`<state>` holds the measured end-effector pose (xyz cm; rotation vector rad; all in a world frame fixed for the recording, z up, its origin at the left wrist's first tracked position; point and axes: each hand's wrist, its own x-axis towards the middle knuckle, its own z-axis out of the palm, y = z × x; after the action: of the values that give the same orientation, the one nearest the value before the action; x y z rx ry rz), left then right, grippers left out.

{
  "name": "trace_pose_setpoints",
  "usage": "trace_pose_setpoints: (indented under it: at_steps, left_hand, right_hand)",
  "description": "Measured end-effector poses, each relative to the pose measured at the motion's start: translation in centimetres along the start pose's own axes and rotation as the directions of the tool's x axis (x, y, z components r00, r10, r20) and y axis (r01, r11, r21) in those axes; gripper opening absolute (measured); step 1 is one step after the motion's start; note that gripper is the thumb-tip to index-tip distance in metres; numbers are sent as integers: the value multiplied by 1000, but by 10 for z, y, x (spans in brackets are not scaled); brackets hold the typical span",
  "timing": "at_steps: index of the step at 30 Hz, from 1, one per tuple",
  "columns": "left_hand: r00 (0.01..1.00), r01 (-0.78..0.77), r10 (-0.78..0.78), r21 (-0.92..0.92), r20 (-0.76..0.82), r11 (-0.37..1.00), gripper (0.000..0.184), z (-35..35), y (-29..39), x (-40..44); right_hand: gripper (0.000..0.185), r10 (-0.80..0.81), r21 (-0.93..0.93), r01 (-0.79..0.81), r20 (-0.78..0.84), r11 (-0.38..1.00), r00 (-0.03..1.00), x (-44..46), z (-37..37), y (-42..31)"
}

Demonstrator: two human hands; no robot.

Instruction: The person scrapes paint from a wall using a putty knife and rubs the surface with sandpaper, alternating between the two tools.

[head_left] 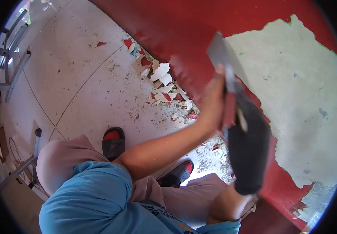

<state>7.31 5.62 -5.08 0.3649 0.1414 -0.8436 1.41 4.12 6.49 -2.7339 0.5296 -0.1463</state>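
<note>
A scraper with a wide flat metal blade (220,50) and a reddish handle (229,111) is held between my two hands, its blade at the edge of the peeled patch on the red wall. My bare left hand (212,99) is closed on the tool's left side, a fingertip reaching up near the blade. My right hand (248,121), in a black glove or sleeve, is closed around the tool's other side. Motion blur softens both hands, and most of the right fingers are hidden.
Red paint (168,27) borders a bare pale patch (301,89) on the wall. Paint flakes (162,74) and dust lie along the floor at the wall's foot. Metal frames (16,58) stand at the left. My feet wear dark sandals (114,144).
</note>
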Motion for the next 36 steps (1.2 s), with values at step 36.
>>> trace_pose_setpoints:
  at_steps: [36]
  left_hand:
    - [944,166,-141,-60,298,984,61,17,3,-1]
  right_hand:
    - [43,53,-226,-91,-169,970,984,-23,-9,-4]
